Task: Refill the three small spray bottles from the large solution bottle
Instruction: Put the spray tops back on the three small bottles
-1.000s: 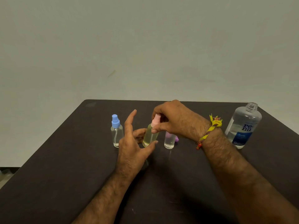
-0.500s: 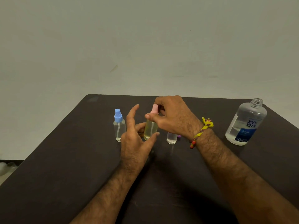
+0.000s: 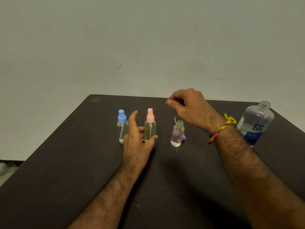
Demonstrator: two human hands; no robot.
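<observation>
Three small spray bottles stand in a row on the dark table [image 3: 66, 171]. The blue-capped bottle [image 3: 122, 125] is at the left, nearly empty. In the middle is the pink-capped bottle [image 3: 150, 125], full of yellowish liquid. My left hand [image 3: 137, 142] is loosely around its base, thumb touching the front, fingers spread. The third bottle [image 3: 177, 133] has no cap and holds clear liquid; its purple spray head [image 3: 184, 137] lies behind it. My right hand [image 3: 189, 105] hovers above and behind that bottle, fingers curled, holding nothing. The large solution bottle [image 3: 255, 123] stands uncapped at the far right.
A pale wall rises behind the table's far edge. The floor shows past the table's left edge.
My right hand has let go of the pink cap and lifted up and to the right. The pink-capped bottle now stands upright by my left hand.
</observation>
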